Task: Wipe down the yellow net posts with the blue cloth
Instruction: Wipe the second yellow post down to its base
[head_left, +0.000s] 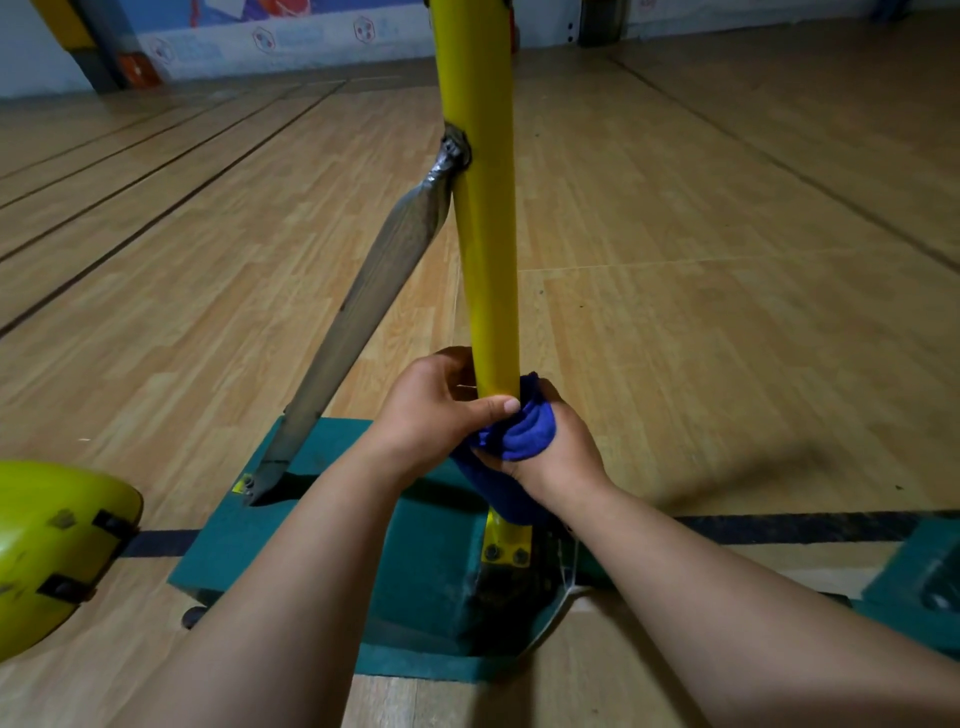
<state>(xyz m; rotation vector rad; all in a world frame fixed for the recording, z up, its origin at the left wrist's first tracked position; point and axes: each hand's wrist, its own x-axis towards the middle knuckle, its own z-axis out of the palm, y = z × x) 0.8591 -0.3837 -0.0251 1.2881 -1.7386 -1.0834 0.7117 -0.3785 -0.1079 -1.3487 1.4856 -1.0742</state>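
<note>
A yellow net post (485, 234) rises from a green base (415, 545) in the middle of the head view. The blue cloth (524, 434) is bunched around the post low down, just above its bolted yellow foot. My left hand (441, 410) curls round the post from the left, its thumb lying across the front onto the cloth. My right hand (550, 447) grips the cloth against the post from the right. The part of the post under the cloth is hidden.
A grey metal brace (374, 312) slants from the post down to the base at the left. A yellow-green rounded object (52, 545) sits at the left edge. Wooden court floor (727, 312) with dark lines spreads all round. Another green base part (924, 577) lies at the right.
</note>
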